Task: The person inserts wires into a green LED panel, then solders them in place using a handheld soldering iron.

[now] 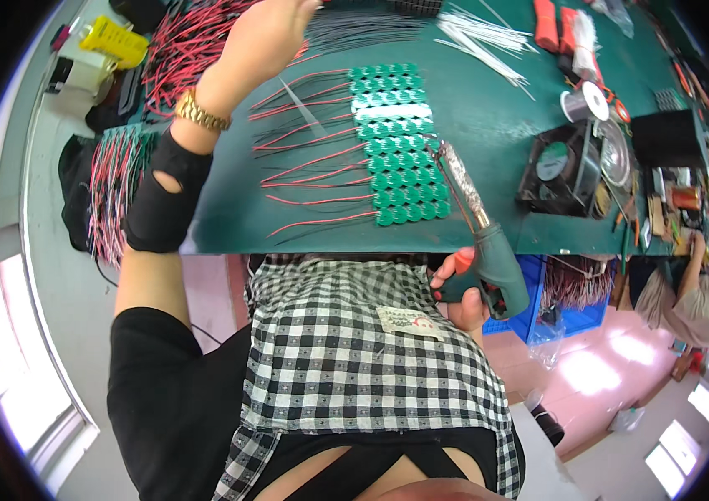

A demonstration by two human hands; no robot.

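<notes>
My right hand (470, 312) grips a dark green soldering gun (498, 263) at the table's front edge. Its scorched metal barrel points away from me, and the tip is by the right side of a block of round green circuit boards (408, 171). Rows of red and black wires stick out leftward from the boards. A white strip (393, 113) crosses the block. Far off at the upper left, my left hand (267, 37) reaches over the table beside a bundle of black wires (363, 32). The upper frame edge cuts off its fingers, so their grip is unclear.
Red wires (183, 54) lie heaped at the far left, near a yellow bottle (112, 42). White strips (488, 40) lie at the back. A solder spool (585, 102) and a black fan (561, 167) stand on the right. Below the table is a blue crate (529, 313).
</notes>
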